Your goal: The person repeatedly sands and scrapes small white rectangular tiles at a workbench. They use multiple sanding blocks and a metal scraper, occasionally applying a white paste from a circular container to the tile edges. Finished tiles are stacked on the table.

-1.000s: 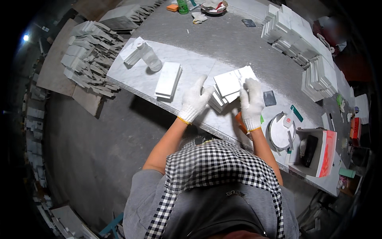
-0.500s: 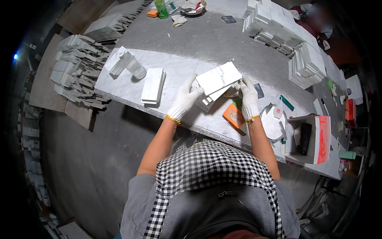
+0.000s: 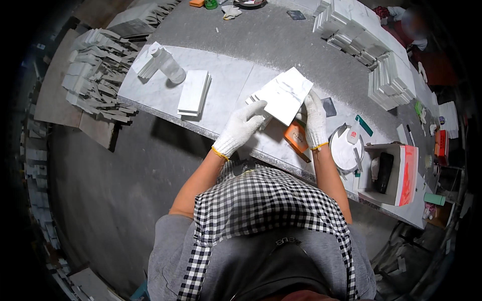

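A white marble tile (image 3: 287, 95) with grey veins is tilted above the worktop, over a low stack of similar tiles that it partly hides. My right hand (image 3: 315, 119), in a white knit glove, grips its right edge, with the fingertips hidden behind it. At the lower left edge, my gloved left hand (image 3: 240, 129) is closed with finger and thumb against the tile. Beneath my right hand lies an orange box (image 3: 296, 136), partly covered. Left of my hands, a small stack of white tiles (image 3: 193, 93) rests near the table edge.
A clear bottle (image 3: 171, 69) leans over tiles at the left. At right are a round white dish (image 3: 346, 148) and an open carton (image 3: 405, 175) holding a black object. Tall tile stacks (image 3: 391, 80) stand far right, near another person. Stone strips (image 3: 98, 75) lie on a board at left.
The tile has turned and tipped so more of its face shows. My left hand has shifted slightly down and right along its edge. The whole view has moved a little.
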Demonstrator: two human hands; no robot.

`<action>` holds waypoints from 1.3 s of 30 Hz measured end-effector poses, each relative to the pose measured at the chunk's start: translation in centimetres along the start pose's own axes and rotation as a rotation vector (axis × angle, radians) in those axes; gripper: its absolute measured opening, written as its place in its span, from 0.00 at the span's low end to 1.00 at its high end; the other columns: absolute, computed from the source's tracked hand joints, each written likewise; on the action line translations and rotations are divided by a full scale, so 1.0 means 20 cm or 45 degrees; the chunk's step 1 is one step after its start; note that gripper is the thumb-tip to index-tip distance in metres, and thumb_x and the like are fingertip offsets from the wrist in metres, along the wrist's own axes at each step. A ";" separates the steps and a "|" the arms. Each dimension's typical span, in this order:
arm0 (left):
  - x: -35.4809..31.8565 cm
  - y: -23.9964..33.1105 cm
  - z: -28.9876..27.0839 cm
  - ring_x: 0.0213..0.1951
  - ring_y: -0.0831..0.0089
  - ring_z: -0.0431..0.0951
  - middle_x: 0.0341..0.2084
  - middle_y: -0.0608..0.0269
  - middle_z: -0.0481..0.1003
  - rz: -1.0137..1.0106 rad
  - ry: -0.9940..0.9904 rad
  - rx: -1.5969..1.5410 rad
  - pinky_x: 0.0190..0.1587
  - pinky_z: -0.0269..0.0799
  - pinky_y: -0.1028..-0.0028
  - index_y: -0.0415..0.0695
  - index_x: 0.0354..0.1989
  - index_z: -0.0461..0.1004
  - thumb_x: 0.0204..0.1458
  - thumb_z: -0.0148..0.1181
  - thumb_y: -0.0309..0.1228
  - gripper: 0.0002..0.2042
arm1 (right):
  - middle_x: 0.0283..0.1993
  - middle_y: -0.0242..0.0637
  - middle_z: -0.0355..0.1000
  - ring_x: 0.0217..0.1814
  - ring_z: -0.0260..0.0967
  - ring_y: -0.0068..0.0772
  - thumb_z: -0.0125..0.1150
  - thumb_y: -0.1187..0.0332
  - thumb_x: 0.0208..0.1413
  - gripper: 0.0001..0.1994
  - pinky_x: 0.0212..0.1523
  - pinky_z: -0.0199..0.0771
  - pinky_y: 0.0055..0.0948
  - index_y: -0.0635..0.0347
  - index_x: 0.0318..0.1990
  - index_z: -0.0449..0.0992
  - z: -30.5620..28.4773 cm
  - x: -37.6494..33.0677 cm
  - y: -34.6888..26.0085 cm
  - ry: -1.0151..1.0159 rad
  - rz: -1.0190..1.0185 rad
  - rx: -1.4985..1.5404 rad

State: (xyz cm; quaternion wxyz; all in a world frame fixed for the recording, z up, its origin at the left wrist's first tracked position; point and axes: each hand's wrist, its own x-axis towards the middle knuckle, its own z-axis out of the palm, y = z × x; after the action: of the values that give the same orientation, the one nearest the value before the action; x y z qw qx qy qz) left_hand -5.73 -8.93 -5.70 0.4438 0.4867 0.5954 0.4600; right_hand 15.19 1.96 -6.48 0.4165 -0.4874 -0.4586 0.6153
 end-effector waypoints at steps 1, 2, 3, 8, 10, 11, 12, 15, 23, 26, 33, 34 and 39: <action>-0.01 0.01 0.01 0.35 0.77 0.76 0.39 0.65 0.79 -0.016 -0.027 -0.013 0.43 0.75 0.75 0.38 0.65 0.72 0.59 0.58 0.30 0.24 | 0.50 0.32 0.75 0.38 0.72 0.16 0.54 0.57 0.71 0.26 0.37 0.76 0.17 0.65 0.69 0.67 -0.03 0.06 0.13 0.034 -0.046 0.078; -0.03 0.01 0.01 0.35 0.78 0.76 0.38 0.64 0.79 -0.033 -0.020 -0.020 0.43 0.75 0.75 0.38 0.65 0.72 0.59 0.58 0.29 0.24 | 0.50 0.34 0.75 0.37 0.73 0.17 0.55 0.57 0.71 0.25 0.34 0.77 0.18 0.65 0.67 0.68 -0.01 0.03 0.11 0.031 0.006 0.137; -0.04 0.02 0.01 0.34 0.78 0.76 0.38 0.64 0.79 -0.047 -0.014 -0.026 0.43 0.75 0.75 0.38 0.65 0.72 0.59 0.57 0.29 0.24 | 0.50 0.35 0.76 0.36 0.74 0.18 0.55 0.56 0.71 0.25 0.31 0.77 0.18 0.65 0.66 0.69 0.03 -0.02 0.06 0.030 0.055 0.196; -0.07 0.02 0.02 0.32 0.81 0.75 0.33 0.64 0.77 -0.139 0.116 -0.287 0.38 0.73 0.79 0.38 0.64 0.73 0.60 0.55 0.29 0.22 | 0.45 0.37 0.77 0.31 0.76 0.22 0.56 0.54 0.70 0.22 0.22 0.78 0.18 0.64 0.59 0.73 -0.02 -0.06 0.15 -0.163 0.203 0.297; -0.08 -0.01 0.01 0.30 0.82 0.74 0.30 0.65 0.76 -0.146 0.157 -0.307 0.35 0.71 0.80 0.38 0.63 0.73 0.61 0.55 0.29 0.21 | 0.42 0.36 0.78 0.30 0.76 0.22 0.56 0.55 0.70 0.21 0.23 0.78 0.17 0.64 0.58 0.73 0.00 -0.09 0.18 -0.164 0.263 0.356; -0.09 0.01 0.01 0.30 0.82 0.73 0.29 0.66 0.76 -0.181 0.152 -0.292 0.34 0.70 0.80 0.38 0.61 0.74 0.61 0.55 0.29 0.21 | 0.42 0.35 0.78 0.30 0.76 0.22 0.57 0.55 0.70 0.21 0.23 0.78 0.17 0.64 0.57 0.73 0.01 -0.11 0.18 -0.160 0.295 0.362; -0.09 0.05 0.01 0.29 0.83 0.73 0.28 0.66 0.76 -0.210 0.146 -0.274 0.32 0.69 0.81 0.38 0.60 0.75 0.61 0.55 0.30 0.20 | 0.42 0.35 0.78 0.30 0.75 0.22 0.57 0.55 0.69 0.21 0.23 0.77 0.17 0.64 0.58 0.73 0.04 -0.14 0.12 -0.145 0.322 0.323; -0.10 0.07 0.02 0.27 0.83 0.72 0.25 0.67 0.75 -0.274 0.111 -0.265 0.30 0.68 0.80 0.38 0.57 0.77 0.61 0.55 0.30 0.18 | 0.42 0.35 0.78 0.32 0.75 0.23 0.57 0.54 0.69 0.21 0.26 0.77 0.19 0.64 0.58 0.73 0.05 -0.17 0.08 -0.215 0.290 0.292; -0.11 -0.01 0.03 0.34 0.78 0.77 0.34 0.63 0.79 -0.111 0.220 -0.100 0.38 0.73 0.76 0.37 0.54 0.78 0.61 0.60 0.33 0.17 | 0.33 0.28 0.73 0.30 0.66 0.17 0.58 0.52 0.68 0.21 0.29 0.69 0.22 0.63 0.53 0.78 -0.01 -0.19 0.10 -0.300 -0.072 -0.128; -0.11 0.06 0.01 0.42 0.72 0.79 0.41 0.57 0.80 0.019 0.431 0.112 0.44 0.76 0.72 0.37 0.58 0.76 0.60 0.63 0.35 0.20 | 0.29 0.27 0.69 0.28 0.63 0.18 0.58 0.54 0.66 0.18 0.28 0.65 0.23 0.62 0.49 0.79 -0.03 -0.22 0.00 -0.387 -0.148 -0.346; -0.04 0.23 -0.15 0.49 0.71 0.78 0.50 0.55 0.80 0.084 0.320 0.082 0.53 0.73 0.71 0.37 0.63 0.72 0.61 0.63 0.41 0.27 | 0.26 0.35 0.69 0.30 0.63 0.27 0.59 0.56 0.62 0.18 0.34 0.65 0.32 0.65 0.32 0.75 -0.05 -0.30 -0.20 -0.740 -0.266 -0.690; -0.03 0.24 -0.18 0.49 0.71 0.78 0.50 0.56 0.80 0.010 0.208 -0.095 0.53 0.73 0.72 0.37 0.64 0.72 0.61 0.63 0.41 0.27 | 0.26 0.36 0.70 0.30 0.64 0.28 0.59 0.56 0.61 0.18 0.35 0.66 0.33 0.65 0.32 0.75 -0.05 -0.30 -0.24 -0.789 -0.265 -0.746; -0.04 0.21 -0.24 0.43 0.75 0.78 0.43 0.57 0.81 -0.172 -0.106 -0.246 0.46 0.73 0.74 0.34 0.56 0.77 0.59 0.64 0.38 0.22 | 0.29 0.34 0.72 0.34 0.65 0.25 0.59 0.56 0.62 0.18 0.38 0.68 0.29 0.65 0.37 0.79 -0.08 -0.28 -0.28 -0.927 -0.128 -0.727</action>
State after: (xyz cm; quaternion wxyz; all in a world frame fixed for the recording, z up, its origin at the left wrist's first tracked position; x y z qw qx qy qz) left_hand -9.61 -9.81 -0.60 0.5429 0.4190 0.5610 0.4637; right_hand 18.03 -1.85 0.11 0.1066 -0.3121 -0.7491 0.5745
